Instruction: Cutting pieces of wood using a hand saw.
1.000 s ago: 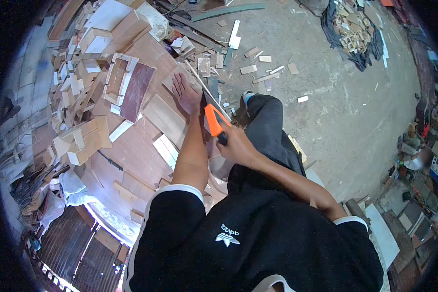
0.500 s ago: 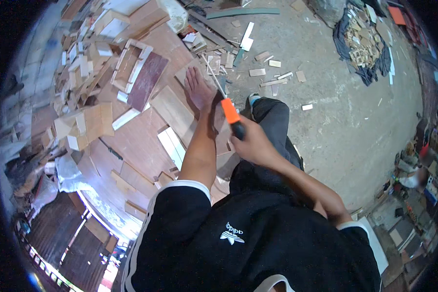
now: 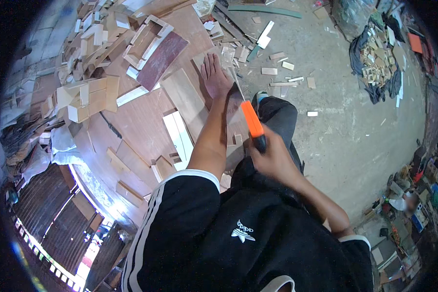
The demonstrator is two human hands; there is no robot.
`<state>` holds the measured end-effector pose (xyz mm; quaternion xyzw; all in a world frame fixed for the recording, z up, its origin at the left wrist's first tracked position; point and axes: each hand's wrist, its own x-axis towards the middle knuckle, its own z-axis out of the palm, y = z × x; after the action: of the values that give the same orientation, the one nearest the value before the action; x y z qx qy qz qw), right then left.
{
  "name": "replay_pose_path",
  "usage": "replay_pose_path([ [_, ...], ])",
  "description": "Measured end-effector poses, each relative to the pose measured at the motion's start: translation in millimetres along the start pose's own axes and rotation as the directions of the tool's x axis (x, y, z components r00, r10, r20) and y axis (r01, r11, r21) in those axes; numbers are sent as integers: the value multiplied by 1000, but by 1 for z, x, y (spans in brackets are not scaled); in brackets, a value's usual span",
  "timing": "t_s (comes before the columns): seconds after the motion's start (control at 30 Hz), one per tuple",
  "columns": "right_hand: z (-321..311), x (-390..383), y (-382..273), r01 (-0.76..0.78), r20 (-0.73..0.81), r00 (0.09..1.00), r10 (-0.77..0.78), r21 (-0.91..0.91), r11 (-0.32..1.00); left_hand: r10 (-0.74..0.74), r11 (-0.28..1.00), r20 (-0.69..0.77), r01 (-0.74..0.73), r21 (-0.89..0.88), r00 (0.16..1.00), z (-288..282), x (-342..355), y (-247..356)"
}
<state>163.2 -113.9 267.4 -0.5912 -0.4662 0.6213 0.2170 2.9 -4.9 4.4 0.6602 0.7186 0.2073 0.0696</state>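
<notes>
My left hand [image 3: 217, 78] lies flat with fingers stretched on a pale wooden board [image 3: 199, 62] on the plywood surface [image 3: 131, 121]. My right hand [image 3: 272, 153] is closed on the black grip of a hand saw [image 3: 252, 120] with an orange handle. Its thin blade runs forward beside my left wrist, along the right side of the board. A longer light board [image 3: 180, 100] and white boards [image 3: 176, 134] lie left of my left forearm, with a maroon-topped wooden piece [image 3: 160, 58] beyond them.
Stacked wooden box parts [image 3: 90, 97] crowd the left. Offcuts [image 3: 269, 71] lie on the concrete floor [image 3: 355, 136] ahead, and a dark sheet heaped with scraps [image 3: 377, 61] is at upper right. Another person [image 3: 401, 204] in pale clothing is among clutter at far right.
The view has shifted, moving both hands right in the picture. The saw and my right hand have moved back toward my body relative to my left hand, which stays flat.
</notes>
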Motion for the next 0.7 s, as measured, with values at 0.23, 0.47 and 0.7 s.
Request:
replay_pose_path([
  [0.23, -2, 95, 86, 155, -122, 979, -166, -91, 984, 97, 995, -33, -97, 11, 995, 22, 19, 18],
  [0.47, 16, -13, 35, 92, -51, 994, -96, -72, 993, 32, 999, -25, -30, 45, 999, 3, 10, 1],
  [0.7, 21, 49, 78, 116, -72, 989, -127, -141, 983, 80, 997, -54, -81, -14, 995, 23, 19, 11],
])
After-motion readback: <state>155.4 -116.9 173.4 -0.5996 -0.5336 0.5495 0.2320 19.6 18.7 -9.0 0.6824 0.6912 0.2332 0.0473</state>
